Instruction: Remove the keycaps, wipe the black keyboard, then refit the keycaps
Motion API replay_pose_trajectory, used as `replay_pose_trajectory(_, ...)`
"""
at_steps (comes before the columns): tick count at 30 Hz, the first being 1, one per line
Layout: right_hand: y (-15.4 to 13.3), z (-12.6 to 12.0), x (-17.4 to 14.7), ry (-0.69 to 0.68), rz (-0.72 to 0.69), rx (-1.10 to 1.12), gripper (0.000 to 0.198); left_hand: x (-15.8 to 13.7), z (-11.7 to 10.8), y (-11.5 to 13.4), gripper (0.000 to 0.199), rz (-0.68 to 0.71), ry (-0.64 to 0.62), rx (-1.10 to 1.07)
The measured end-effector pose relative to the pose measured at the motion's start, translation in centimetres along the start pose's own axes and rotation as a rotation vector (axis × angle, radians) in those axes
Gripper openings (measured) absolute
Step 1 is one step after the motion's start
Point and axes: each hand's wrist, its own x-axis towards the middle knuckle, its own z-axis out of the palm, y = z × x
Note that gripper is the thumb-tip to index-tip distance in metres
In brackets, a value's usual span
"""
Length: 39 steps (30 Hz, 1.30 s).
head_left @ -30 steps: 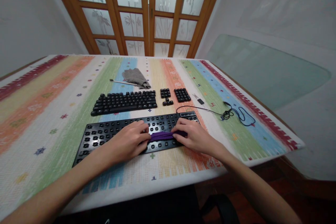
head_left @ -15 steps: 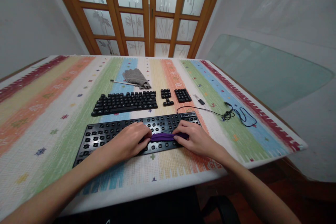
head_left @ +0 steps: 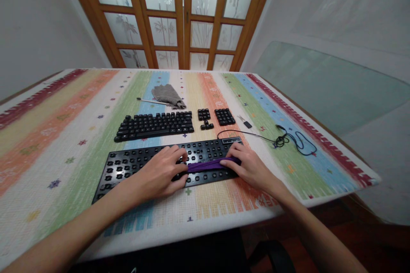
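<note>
Left hand [head_left: 166, 170] pinches the near end of a purple cloth [head_left: 205, 165] between thumb and fingers; index finger curls up and away. Right hand [head_left: 245, 164] grips the other end, thumb on top, fingers bent around the far side. Cloth runs as a narrow, roughly straight strip between the two hands, over the lower right half of a black keyboard base [head_left: 200, 152] (can't tell how much of it touches the switches). Base lies flat, slightly angled, its bare switches exposed in rows; left forearm covers part of its lower edge.

Just beyond the base sit black keycaps in groups, laid out in keyboard order: main block [head_left: 155, 126] on the left, small navigation group [head_left: 204, 114] with arrow keys [head_left: 206, 125] below it, number pad group [head_left: 224, 116] to the right. Cable [head_left: 282, 140] leaves the base's top edge and ends in a loose tangle on the right. Near the number pad group: small black piece [head_left: 247, 124] with thin prongs. Farther back, crumpled gray cloth [head_left: 168, 95] beside a thin dark-tipped stick [head_left: 152, 101]. All on a striped tablecloth [head_left: 208, 202]; wood-framed glass doors [head_left: 184, 21] behind.
</note>
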Motion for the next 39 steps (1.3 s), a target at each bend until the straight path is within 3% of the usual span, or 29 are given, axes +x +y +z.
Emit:
replay_pose_trajectory(4,0.4,-0.3,-0.6,0.009,0.067,-0.045,0.023,0.0,0.0,0.2,0.021,0.013,-0.006,0.043)
replay_pose_trajectory(12,0.5,-1.0,-0.7,0.031,0.133,0.066,0.027,0.7,0.8,1.1,0.017,0.05,-0.038,0.157)
replay_pose_trajectory(18,1.4,-1.3,-1.1,0.121,0.146,0.095,0.03,1.2,1.2,1.3,0.016,0.063,-0.067,0.153)
replay_pose_trajectory(39,2.6,-2.0,-1.1,0.086,0.142,0.191,0.03,1.3,1.1,1.1,0.027,0.042,-0.049,0.085)
